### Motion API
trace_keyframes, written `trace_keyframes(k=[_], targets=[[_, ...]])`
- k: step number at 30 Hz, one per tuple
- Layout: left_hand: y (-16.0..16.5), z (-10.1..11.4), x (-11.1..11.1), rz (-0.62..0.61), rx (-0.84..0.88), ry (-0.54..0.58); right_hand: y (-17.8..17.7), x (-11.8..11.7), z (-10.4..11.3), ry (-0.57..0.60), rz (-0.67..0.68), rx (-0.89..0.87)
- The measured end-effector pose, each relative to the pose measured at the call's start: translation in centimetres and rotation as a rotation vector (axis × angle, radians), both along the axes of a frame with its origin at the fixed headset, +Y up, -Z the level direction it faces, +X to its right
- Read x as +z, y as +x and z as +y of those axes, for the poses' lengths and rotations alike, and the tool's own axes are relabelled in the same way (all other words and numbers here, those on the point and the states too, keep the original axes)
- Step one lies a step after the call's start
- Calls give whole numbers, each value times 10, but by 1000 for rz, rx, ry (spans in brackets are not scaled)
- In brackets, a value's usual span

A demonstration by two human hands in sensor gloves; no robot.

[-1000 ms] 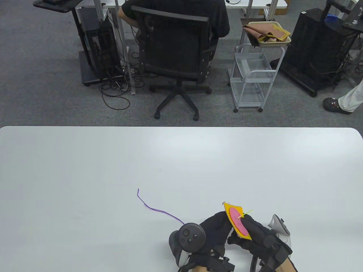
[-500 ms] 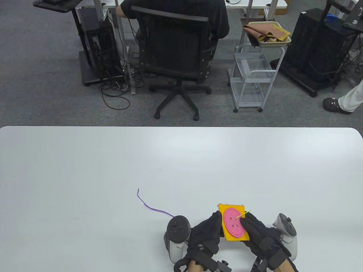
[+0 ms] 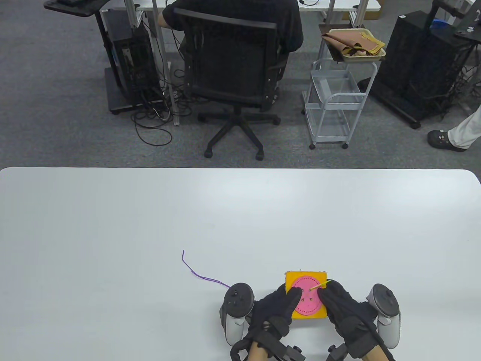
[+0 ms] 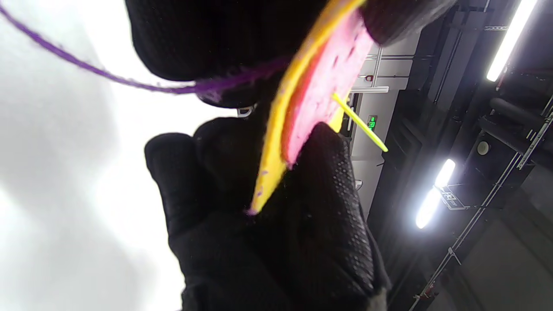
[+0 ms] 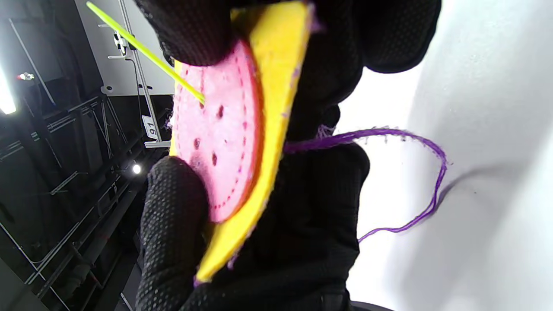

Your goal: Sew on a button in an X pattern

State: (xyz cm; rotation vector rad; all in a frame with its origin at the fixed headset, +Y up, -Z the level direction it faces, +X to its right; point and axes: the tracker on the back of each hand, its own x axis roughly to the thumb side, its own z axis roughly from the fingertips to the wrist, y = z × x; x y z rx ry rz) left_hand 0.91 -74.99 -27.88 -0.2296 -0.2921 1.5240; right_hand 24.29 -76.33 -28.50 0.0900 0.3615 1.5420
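Surroundings: a purple thread trails across the white table to the far left of the left hand.
Needle: a yellow-green needle stands in the pink button, slanting up toward the right hand.
Hands: both grip the yellow felt square between them, thumbs on top, fingers beneath.

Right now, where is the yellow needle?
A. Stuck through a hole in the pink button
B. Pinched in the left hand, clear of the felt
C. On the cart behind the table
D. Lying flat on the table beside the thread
A: the needle enters a hole in the button, which both hands hold on the yellow felt.
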Motion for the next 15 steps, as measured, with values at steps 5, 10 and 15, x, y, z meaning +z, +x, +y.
trace_keyframes(k=[5,10,15], targets=[[-3,0,0,52,-16,19,-5,5,5,33,-13,45],[-7,-2,0,106,15,13,1,11,17,140,-141,76],[-8,-2,1,127,11,19,-2,15,24,226,-157,62]])
